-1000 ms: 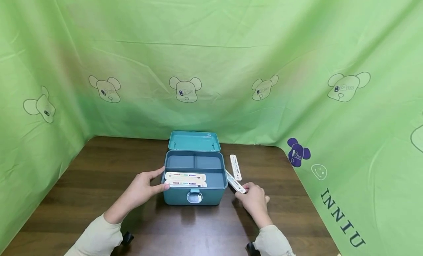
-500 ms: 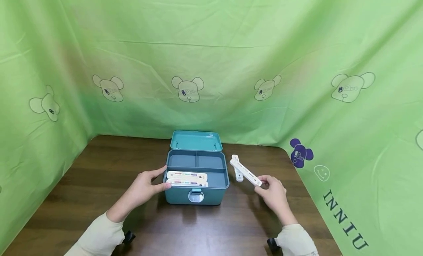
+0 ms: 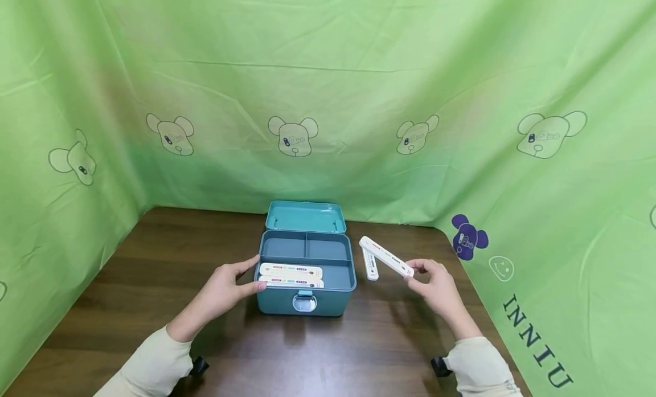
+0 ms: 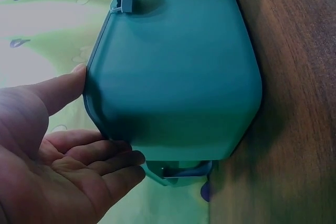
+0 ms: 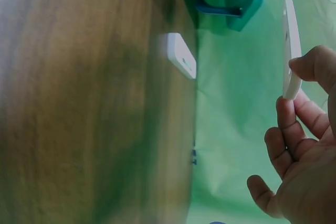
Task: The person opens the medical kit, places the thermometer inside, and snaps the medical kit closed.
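Observation:
A teal lidded box with a metal clasp stands on the table, its lid raised at the back. My left hand rests at the box's left end, with the thumb at the front corner and a finger on the side rim. Inside the front compartment lie two slim white printed strips with rounded ends. My right hand pinches the near end of another white strip, held tilted right of the box. Partly beneath it in the head view, one more white strip lies on the table.
Behind the front compartment are two smaller compartments split by a divider. A green curtain with bear faces surrounds the back and sides of the brown wooden table.
My right hand has lifted the white strip from beside the box and carried it right, over the other strip. My left hand stays at the box's left end.

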Demonstrator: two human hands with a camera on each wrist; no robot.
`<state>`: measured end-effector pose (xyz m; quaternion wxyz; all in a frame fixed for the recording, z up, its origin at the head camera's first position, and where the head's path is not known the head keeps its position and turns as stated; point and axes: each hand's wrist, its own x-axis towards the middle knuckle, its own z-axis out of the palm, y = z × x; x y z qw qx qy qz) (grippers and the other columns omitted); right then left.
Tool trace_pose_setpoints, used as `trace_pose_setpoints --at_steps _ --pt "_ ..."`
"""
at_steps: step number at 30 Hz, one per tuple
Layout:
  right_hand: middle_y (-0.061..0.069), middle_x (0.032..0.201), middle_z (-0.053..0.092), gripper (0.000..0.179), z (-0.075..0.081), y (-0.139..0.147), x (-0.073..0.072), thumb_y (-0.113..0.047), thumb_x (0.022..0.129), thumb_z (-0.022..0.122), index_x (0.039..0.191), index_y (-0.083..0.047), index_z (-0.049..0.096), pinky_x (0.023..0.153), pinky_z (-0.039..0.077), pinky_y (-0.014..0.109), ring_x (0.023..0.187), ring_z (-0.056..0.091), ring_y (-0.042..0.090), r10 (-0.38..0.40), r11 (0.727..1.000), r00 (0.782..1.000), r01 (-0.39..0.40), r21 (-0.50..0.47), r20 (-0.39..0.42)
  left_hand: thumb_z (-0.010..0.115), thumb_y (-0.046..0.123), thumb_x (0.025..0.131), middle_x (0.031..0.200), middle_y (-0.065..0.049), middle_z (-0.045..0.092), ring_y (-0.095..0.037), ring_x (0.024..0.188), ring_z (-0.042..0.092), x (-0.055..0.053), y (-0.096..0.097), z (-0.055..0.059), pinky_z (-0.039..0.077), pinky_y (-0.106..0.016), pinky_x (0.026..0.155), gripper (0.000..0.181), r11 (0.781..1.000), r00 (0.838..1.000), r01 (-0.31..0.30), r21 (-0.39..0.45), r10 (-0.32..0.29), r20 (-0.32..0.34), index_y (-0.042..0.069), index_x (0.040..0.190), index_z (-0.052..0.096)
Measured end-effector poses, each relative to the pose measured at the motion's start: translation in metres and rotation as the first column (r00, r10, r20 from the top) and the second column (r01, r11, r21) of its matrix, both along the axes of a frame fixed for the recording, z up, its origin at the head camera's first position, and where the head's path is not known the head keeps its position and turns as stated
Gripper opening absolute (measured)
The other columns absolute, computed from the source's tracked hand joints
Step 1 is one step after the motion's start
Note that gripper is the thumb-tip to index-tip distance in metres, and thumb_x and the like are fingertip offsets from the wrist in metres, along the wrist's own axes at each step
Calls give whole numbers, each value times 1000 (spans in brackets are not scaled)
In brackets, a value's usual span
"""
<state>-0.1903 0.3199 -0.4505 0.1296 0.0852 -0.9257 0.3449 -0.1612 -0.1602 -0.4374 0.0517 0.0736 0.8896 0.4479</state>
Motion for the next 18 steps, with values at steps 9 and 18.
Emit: trace_pose_setpoints --at_steps 9,18 --pt "8 106 69 30 25 2 -3 -7 85 77 114 -9 73 90 38 40 104 52 24 104 994 994 -103 33 -34 81 45 87 152 -17 52 -37 141 49 1 1 0 42 -58 112 79 1000 1000 0 -1 0 -13 12 152 51" --pt "-4 108 71 31 45 -6 -10 -9 83 82 111 -19 74 97 40 41 108 53 16 237 968 971 -232 98 -45 81 44 87 151 -17 53 -40 139 50 3 1 1 43 -60 111 77 1000 999 -10 -26 9 -38 12 151 53"
